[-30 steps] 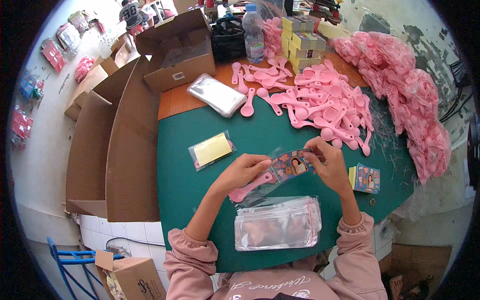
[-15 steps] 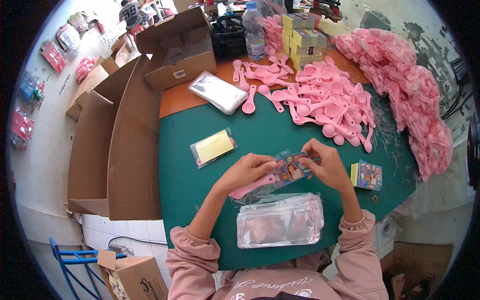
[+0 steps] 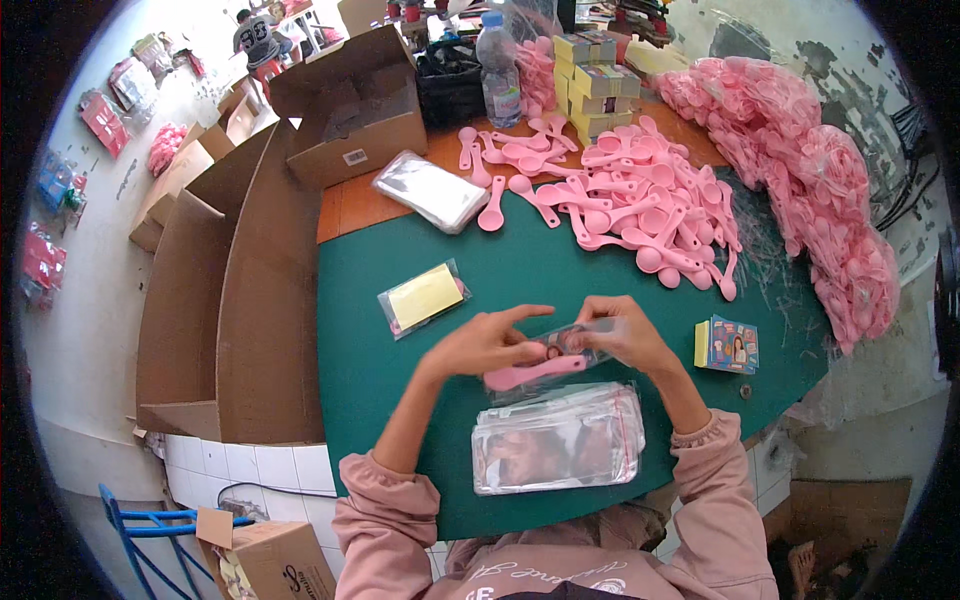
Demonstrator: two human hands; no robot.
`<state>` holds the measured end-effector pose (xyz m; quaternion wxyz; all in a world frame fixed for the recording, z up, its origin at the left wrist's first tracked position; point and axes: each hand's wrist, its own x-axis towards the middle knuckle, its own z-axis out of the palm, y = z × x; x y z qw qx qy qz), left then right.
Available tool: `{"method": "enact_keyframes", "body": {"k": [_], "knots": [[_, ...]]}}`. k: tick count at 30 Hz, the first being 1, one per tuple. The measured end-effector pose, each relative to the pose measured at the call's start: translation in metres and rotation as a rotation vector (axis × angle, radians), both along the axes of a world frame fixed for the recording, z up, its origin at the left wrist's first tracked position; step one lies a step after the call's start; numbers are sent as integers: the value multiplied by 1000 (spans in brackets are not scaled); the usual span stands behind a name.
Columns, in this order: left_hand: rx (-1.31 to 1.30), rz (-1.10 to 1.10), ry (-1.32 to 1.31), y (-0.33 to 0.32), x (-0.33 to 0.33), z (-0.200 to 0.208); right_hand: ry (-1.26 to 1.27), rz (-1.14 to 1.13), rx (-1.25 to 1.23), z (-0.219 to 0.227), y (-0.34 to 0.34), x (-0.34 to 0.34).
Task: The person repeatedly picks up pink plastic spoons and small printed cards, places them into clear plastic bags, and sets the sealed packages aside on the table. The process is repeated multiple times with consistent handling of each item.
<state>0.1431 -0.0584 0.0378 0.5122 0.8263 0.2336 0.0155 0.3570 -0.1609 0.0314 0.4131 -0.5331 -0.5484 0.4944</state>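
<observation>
Between my hands is a clear plastic bag (image 3: 520, 388) with a pink measuring spoon (image 3: 535, 373) and a printed card in it, the card largely covered by my fingers. My left hand (image 3: 480, 343) grips the bag's left part, thumb on the plastic and index finger stretched out above it. With fingertips pinched, my right hand (image 3: 632, 338) holds the bag's right end. Just below lies a stack of flat clear bags (image 3: 555, 445). A packed bag with a pale yellow card (image 3: 425, 298) rests beyond my left hand. Right of my right hand stands a small stack of printed cards (image 3: 735, 345).
A heap of pink spoons (image 3: 655, 200) covers the table's far right, with bundled pink spoons in plastic (image 3: 800, 160) along the wall. Farther back are a bag pack (image 3: 430, 190), a water bottle (image 3: 498, 75) and yellow card stacks (image 3: 597, 85). Open cardboard boxes (image 3: 265, 300) flank the left edge.
The card has gone deeper into the bag beside the spoon. My right hand has shifted slightly left and down to the bag's end; my left index finger has lifted off.
</observation>
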Motion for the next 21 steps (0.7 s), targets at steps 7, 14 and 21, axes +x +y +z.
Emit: {"method": "enact_keyframes", "body": {"k": [7,14,21], "knots": [[-464,140,-347,5,-26,-16,180,-160,2,-9,0,-3],[-423,195,-318,4,-27,-21,173,-153,-51,7,-2,-9],[-465,184,-278,8,-21,-27,42,-144,-36,-6,-5,-4]]}}
